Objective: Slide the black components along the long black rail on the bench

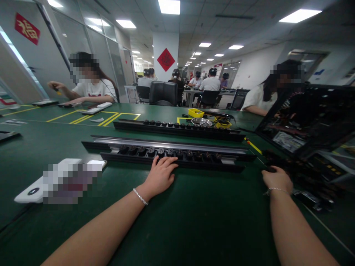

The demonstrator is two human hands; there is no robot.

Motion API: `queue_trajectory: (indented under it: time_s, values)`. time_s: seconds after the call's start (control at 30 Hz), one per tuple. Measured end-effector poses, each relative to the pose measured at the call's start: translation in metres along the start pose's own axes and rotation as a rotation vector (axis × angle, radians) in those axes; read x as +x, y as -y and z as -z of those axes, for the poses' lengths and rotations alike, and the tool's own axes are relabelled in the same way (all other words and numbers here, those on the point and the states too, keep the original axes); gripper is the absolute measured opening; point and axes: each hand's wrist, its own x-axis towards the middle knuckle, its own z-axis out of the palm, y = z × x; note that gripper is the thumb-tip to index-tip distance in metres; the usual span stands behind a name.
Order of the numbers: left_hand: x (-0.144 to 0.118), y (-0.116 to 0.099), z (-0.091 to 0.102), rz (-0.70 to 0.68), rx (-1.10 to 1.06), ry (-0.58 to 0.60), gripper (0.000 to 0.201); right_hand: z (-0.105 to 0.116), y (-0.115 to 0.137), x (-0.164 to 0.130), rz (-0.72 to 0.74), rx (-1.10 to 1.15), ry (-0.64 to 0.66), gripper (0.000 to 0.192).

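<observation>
On green felt-like table (194,221), left hand (159,177) flat, fingers spread on long black socket strip (177,155), right hand (277,180) curled on dark object, grip unclear.

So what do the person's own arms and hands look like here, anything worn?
Both forearms are bare, with no sleeves in view and no gloves. The left hand has a thin silver beaded bracelet at the wrist. The right hand has a similar thin silver chain bracelet at its wrist. No rings or markings can be made out.
</observation>
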Motion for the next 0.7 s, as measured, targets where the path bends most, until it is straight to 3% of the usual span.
queue_trajectory:
  time_s: [0.13,0.27,0.37,0.5,0.6,0.7]
  values:
    - [0.000,0.000,0.000,-0.001,-0.002,-0.001,0.038,0.003,-0.001,-0.008,0.095,-0.097,-0.045,0.051]
    - [0.000,-0.001,0.001,0.000,-0.005,-0.009,0.039,0.006,0.013,-0.022,0.214,-0.070,-0.223,0.044]
    - [0.000,-0.001,0.001,0.001,-0.011,-0.009,0.039,0.002,0.037,-0.041,0.433,0.030,-0.299,0.043]
    - [0.000,-0.001,0.001,0.006,-0.014,-0.011,0.037,-0.016,0.074,-0.080,0.659,0.139,-0.137,0.042]
    - [0.000,-0.001,0.000,0.008,-0.014,-0.011,0.037,-0.029,0.091,-0.106,0.680,0.076,0.017,0.050]
    - [0.001,0.000,-0.001,0.009,-0.017,-0.009,0.036,-0.035,0.097,-0.120,0.630,0.003,0.047,0.052]
